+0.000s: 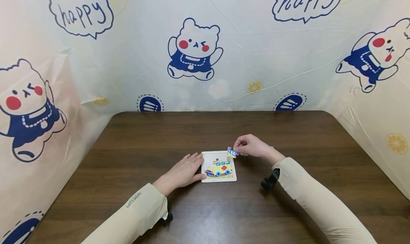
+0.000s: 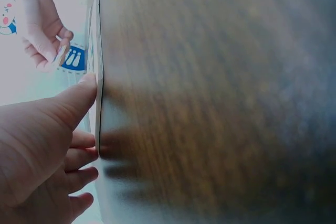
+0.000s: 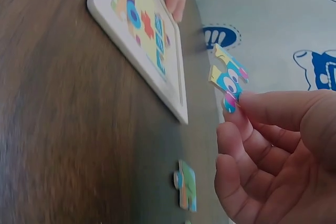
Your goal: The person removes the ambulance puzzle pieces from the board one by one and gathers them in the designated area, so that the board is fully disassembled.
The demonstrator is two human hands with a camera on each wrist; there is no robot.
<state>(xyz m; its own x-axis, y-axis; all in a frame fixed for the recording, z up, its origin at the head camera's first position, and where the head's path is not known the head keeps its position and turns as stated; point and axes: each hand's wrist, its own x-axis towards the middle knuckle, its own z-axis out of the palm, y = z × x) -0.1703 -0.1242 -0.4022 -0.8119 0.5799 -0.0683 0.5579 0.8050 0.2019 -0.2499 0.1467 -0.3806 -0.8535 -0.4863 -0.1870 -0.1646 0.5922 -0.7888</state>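
One puzzle piece point(image 3: 231, 80) with cartoon eyes is pinched between thumb and fingertips of the right hand point(image 1: 253, 146), raised near the one o'clock corner of the white tray point(image 1: 221, 181). The left hand point(image 1: 184, 171), fingers extended and slightly spread, touches the tray's nine o'clock edge. A loose piece point(image 3: 187, 187), mostly hidden by the right wrist in the head view, lies at the tray's two o'clock; a greenish sliver point(image 3: 188, 222) is cut off at six o'clock in the right wrist view. Edge-on from the left wrist, the tray's picture is unreadable.
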